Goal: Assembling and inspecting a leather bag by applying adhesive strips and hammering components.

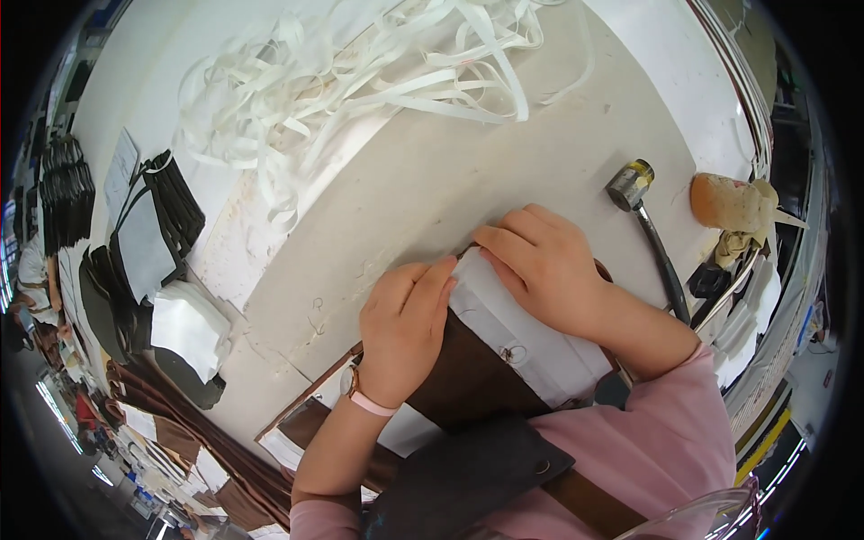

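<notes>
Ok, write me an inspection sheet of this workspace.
Surface: pale worktop, stained in places, loose thread bits on it.
Job's things: dark brown piece with white lining; a small dark thread tangle lies on the lining.
Clutter: tangled white strips at the far side; hammer and amber nozzle bottle to the right; white stack to the left.
Hands: left hand and right hand at the piece's far edge; exact grip unclear.
Cables: nothing seen.
Surroundings: people at far left.

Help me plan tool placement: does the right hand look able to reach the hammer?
Probably yes: the hammer lies to the right of the right hand with nothing visible between them, though that hand touches the white panel.
</notes>
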Motion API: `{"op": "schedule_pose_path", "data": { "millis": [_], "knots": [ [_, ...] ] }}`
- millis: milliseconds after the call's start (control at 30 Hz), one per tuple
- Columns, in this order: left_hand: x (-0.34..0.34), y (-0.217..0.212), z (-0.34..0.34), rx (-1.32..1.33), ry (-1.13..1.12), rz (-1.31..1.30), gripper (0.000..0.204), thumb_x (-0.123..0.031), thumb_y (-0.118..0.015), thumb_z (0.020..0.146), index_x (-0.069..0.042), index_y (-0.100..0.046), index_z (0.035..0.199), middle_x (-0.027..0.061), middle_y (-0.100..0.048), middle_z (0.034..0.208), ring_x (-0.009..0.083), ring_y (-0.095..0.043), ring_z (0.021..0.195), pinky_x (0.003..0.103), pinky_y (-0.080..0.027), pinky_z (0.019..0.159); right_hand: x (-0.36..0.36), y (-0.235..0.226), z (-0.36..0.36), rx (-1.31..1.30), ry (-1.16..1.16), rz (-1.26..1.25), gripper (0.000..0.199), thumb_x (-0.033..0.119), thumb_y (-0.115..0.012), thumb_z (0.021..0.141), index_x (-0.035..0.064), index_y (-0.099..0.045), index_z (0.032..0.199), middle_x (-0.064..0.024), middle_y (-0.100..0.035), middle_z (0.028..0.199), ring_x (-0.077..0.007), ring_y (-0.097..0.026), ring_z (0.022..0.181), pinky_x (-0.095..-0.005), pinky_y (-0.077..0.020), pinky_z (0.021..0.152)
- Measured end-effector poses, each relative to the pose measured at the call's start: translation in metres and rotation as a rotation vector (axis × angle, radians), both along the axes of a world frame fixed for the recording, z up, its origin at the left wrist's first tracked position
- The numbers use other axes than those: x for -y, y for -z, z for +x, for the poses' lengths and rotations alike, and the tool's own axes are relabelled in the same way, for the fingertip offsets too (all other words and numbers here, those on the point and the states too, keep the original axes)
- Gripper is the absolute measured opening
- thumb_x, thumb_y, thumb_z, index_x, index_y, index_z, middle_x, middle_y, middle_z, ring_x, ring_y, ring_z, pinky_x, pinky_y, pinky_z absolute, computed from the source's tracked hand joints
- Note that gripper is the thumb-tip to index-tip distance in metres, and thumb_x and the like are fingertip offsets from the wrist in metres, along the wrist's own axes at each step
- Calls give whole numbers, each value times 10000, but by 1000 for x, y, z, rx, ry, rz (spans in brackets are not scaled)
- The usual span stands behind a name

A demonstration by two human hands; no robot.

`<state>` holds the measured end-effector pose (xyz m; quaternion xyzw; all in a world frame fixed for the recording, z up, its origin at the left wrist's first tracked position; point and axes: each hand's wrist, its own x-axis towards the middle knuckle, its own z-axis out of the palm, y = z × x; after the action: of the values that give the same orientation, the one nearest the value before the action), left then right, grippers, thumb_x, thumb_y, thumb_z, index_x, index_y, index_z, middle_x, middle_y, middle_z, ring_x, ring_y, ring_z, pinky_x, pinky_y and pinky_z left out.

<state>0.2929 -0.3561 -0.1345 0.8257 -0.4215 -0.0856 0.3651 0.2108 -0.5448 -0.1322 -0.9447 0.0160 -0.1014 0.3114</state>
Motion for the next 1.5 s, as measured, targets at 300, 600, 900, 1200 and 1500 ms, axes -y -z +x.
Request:
{"op": "schedule_pose_path", "data": {
  "millis": [300, 600, 900, 1200, 1500],
  "knots": [
    [-8, 14, 3, 266, 138, -47, 267, -35, -699, 798, -30, -714, 1064, 46, -566, 950, 179, -602, 781, 293, -507, 626, 4, -11, 10, -34, -147, -68, 252, 2, -713, 710, 56, -710, 956, -67, -570, 817, -249, -590, 687, -357, -484, 574],
    [-10, 13, 6, 285, 147, -18, 231, -66, -701, 813, -31, -702, 1042, 34, -573, 942, 148, -597, 801, 250, -487, 584, 7, -8, 11, -26, -229, -148, 283, 54, -673, 676, 56, -698, 957, -57, -574, 868, -224, -597, 686, -337, -495, 551],
    [-10, -4, -6, 385, 178, 232, 365, -109, -607, 829, -20, -670, 1177, 43, -579, 1010, 151, -584, 903, 251, -518, 745, 7, -4, 10, 14, -144, -60, 316, 11, -686, 676, 21, -694, 992, -86, -580, 896, -226, -607, 706, -335, -502, 562],
    [-7, -5, -3, 350, 177, 249, 379, -119, -598, 826, -46, -662, 1192, 40, -564, 1028, 147, -581, 907, 249, -509, 735, 13, -9, 10, -49, -196, -51, 308, 1, -700, 670, 16, -699, 977, -90, -576, 897, -229, -611, 715, -331, -508, 574],
    [-7, -4, -2, 327, 180, 243, 402, -111, -592, 826, -49, -653, 1219, 40, -554, 1040, 149, -578, 893, 248, -501, 736, 11, -6, 11, -13, -164, -42, 299, -2, -691, 684, -19, -673, 982, -118, -602, 958, -259, -641, 751, -356, -529, 594]
  ]
}}
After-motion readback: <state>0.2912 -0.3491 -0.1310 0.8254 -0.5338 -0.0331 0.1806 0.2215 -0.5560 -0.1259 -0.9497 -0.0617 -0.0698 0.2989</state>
